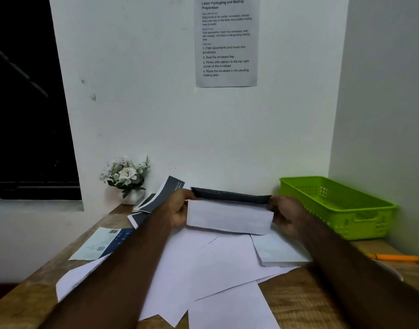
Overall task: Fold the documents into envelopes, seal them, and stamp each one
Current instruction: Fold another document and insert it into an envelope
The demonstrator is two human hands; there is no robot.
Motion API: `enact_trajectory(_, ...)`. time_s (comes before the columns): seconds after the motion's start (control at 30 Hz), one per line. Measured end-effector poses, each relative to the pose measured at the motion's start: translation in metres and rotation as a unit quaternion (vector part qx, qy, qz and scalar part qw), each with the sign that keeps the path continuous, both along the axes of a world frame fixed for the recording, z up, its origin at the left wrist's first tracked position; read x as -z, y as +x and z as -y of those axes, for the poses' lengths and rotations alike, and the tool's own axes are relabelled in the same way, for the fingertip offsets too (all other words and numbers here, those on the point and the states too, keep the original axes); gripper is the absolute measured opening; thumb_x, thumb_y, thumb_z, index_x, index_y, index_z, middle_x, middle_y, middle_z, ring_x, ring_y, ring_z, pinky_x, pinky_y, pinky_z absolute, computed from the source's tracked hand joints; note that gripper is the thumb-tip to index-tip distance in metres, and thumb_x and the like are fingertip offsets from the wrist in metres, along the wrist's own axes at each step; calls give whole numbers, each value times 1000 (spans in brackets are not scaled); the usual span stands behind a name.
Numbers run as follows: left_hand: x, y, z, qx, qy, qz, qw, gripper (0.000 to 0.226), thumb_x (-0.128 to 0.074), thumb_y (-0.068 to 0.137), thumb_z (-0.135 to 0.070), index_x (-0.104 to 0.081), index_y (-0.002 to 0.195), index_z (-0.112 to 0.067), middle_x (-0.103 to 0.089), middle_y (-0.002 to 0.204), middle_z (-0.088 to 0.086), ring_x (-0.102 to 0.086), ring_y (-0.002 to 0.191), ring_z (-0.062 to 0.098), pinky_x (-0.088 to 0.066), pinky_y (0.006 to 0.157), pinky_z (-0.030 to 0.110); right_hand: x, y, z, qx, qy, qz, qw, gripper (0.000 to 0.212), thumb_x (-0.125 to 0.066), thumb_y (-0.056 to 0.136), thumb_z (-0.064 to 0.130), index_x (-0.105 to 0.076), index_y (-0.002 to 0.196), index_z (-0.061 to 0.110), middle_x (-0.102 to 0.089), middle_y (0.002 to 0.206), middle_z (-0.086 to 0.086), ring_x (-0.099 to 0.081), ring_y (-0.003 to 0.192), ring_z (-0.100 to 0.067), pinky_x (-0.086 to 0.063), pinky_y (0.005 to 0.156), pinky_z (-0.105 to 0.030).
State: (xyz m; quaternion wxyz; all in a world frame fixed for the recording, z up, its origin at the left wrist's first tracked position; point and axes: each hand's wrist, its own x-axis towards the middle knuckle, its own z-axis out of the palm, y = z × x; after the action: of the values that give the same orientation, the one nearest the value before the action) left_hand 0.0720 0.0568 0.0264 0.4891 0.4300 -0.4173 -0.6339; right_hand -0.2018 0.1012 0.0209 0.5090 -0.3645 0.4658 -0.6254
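Nothing to do at far left with the small white pot of white artificial flowers (127,178), the spiral-bound booklet of dark-and-white printed pages (156,198) leaning by the wall, or the blue-and-white printed sheet with a barcode (104,243) lying flat on the brown wooden desk (298,302). Next, the left hand (180,211), fingers curled round the left end of the long white paper envelope (228,218), held up clear of the desk and above the loose white paper sheets (215,269) spread there. Along the envelope's top edge, a dark grey band (229,195): hard to tell whether the tinted inside of an open flap or the rim of a folded document going in. Judging by the task, probably the insert-or-seal step, so keep both ends level, seat any document fully down to the bottom fold, then bring the flap over squarely and press from the middle outward to avoid creases. Further right, the right hand (285,216), likewise gripping the envelope's right end; just below it, a low stack of white envelopes (280,254) on the desk. Save the lime-green perforated plastic basket (336,205) and the orange pen (395,258) at far right for later.
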Motion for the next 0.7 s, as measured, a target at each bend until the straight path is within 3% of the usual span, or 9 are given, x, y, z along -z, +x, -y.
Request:
enact_trajectory(0.07,-1,2,2,-26,-10,-28,999,25,-46,84,-9,-66,74,1,-69,78,17,-66,62,29,-57,67,33,-2,-1,0,-2,6,22,1000,42,-30,77,-11,-64,101,-17,-68,94,-27,-67,78,-36,-60,70,-38)
enact_trajectory(0.1,-2,3,3,-26,-15,-40,999,31,-47,86,-15,-68,71,3,-70,75,17,-66,60,29,-57,66,33,-3,-2,0,-4,6,33,999,43,-31,78,-7,-63,103,-20,-69,99,-31,-66,86,-39,-59,76,-42)
enact_trajectory(0.2,-4,2,1,10,-16,-36,999,33,-63,89,-24,-77,85,5,-73,100,25,-70,84,36,-57,86,44,-4,-2,0,-8,-1,60,998,34,-37,83,1,-63,97,-17,-70,94,-30,-66,80,-35,-59,75,-40)
enact_trajectory(0.27,-3,-1,0,34,-25,-43,998,17,-69,87,-9,-72,101,1,-72,103,21,-71,84,31,-60,80,40,-3,-1,2,-20,-13,44,999,23,-48,86,-2,-66,95,-13,-70,99,-28,-66,78,-31,-58,79,-39)
enact_trajectory(0.33,0,-5,4,29,-52,-37,998,19,-66,86,5,-68,104,0,-70,105,20,-73,80,24,-62,74,34,-1,0,3,-35,-28,20,999,16,-58,85,-8,-70,96,-10,-68,105,-29,-68,84,-32,-59,81,-40)
enact_trajectory(0.43,-1,-8,4,-24,-92,-35,995,26,-62,84,16,-66,104,-2,-69,99,19,-73,73,21,-62,64,30,-1,1,-3,-68,-28,-34,997,31,-62,83,-12,-71,109,3,-69,100,-20,-67,81,-31,-61,69,-37)
enact_trajectory(0.57,-1,-2,7,-42,-106,-80,990,57,-65,78,21,-53,129,0,-68,119,22,-71,96,30,-61,68,35,1,1,-2,-72,-31,-61,995,55,-65,80,-14,-64,121,22,-74,104,-12,-68,79,-28,-59,74,-42)
enact_trajectory(0.63,-2,0,7,-36,-106,-78,991,65,-66,77,21,-47,136,0,-68,121,20,-70,99,30,-61,69,36,0,1,0,-49,-42,-43,997,62,-65,80,-16,-59,128,23,-74,107,-11,-69,82,-27,-59,75,-44)
enact_trajectory(0.7,-2,-1,3,-14,-105,-55,993,59,-66,79,19,-52,131,-4,-72,115,16,-72,93,26,-61,67,35,0,-1,2,-26,-54,-22,998,65,-65,80,-18,-52,133,18,-73,111,-13,-70,84,-27,-60,72,-43)
